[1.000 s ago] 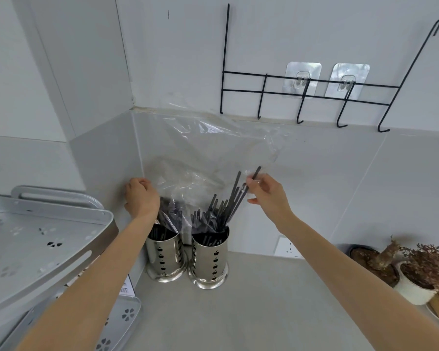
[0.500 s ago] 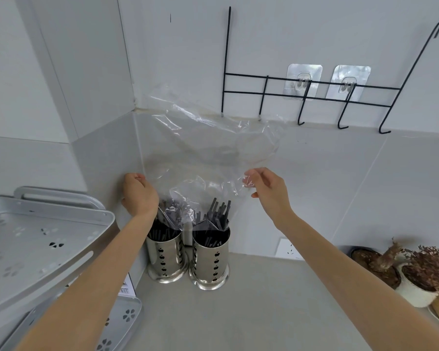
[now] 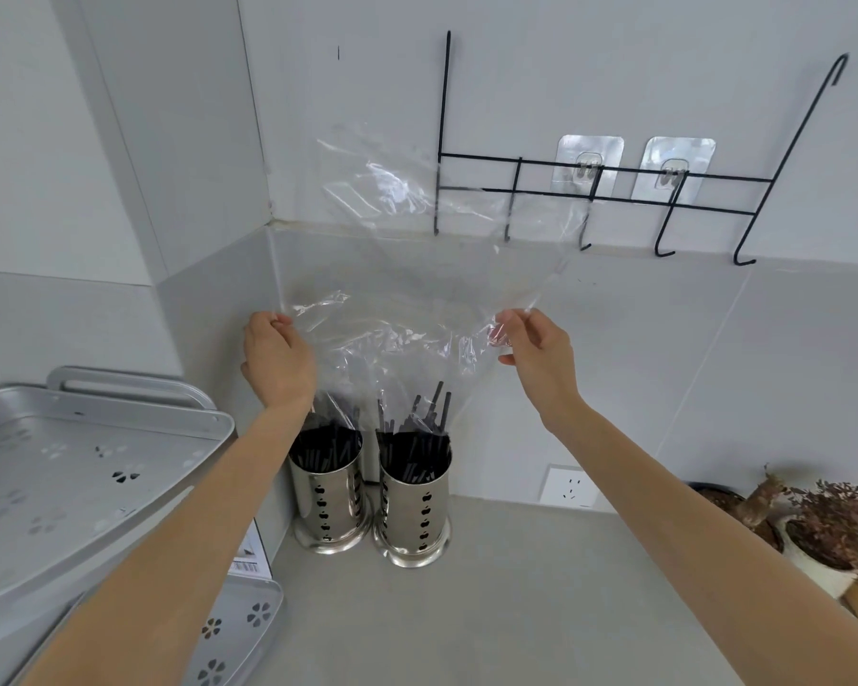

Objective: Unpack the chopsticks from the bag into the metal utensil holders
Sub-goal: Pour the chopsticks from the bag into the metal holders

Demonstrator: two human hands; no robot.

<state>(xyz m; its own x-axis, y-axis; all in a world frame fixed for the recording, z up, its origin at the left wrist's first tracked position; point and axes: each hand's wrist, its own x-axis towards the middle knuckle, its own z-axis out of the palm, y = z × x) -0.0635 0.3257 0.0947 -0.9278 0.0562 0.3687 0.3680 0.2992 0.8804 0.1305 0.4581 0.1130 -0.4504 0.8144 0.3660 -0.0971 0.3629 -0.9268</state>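
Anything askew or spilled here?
Nothing spilled. In the right holder several chopsticks lean askew, tips up inside the bag's mouth. Both hands, left and right, pinch the bag.

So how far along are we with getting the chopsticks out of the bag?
Nearly done, it seems. Dark chopsticks already stand in both metal holders, left and right. In hand: the left hand and right hand each pinch an edge of the clear bag, lifted above the holders; its lower part drapes over the chopstick tips. Left: pulling the bag clear and setting it aside.
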